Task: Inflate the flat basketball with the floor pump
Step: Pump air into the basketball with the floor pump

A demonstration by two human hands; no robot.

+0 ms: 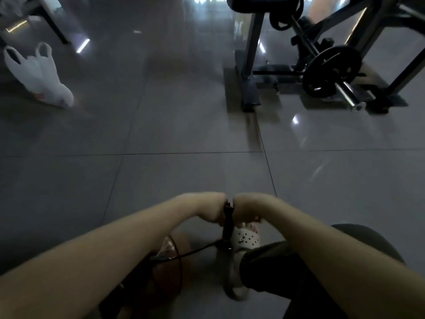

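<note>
Orange-brown basketball [165, 279] dim under L forearm, both fists — left hand [210, 209], right hand [247, 209] — clamped on pump handle [228, 204]

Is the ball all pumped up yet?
Not yet, it seems. Done: the black hose already runs from the floor pump toward the basketball. In hand: the left hand and right hand grip the pump handle, a sandalled foot by its base. Left: more pumping; the ball's firmness is hidden.
</note>
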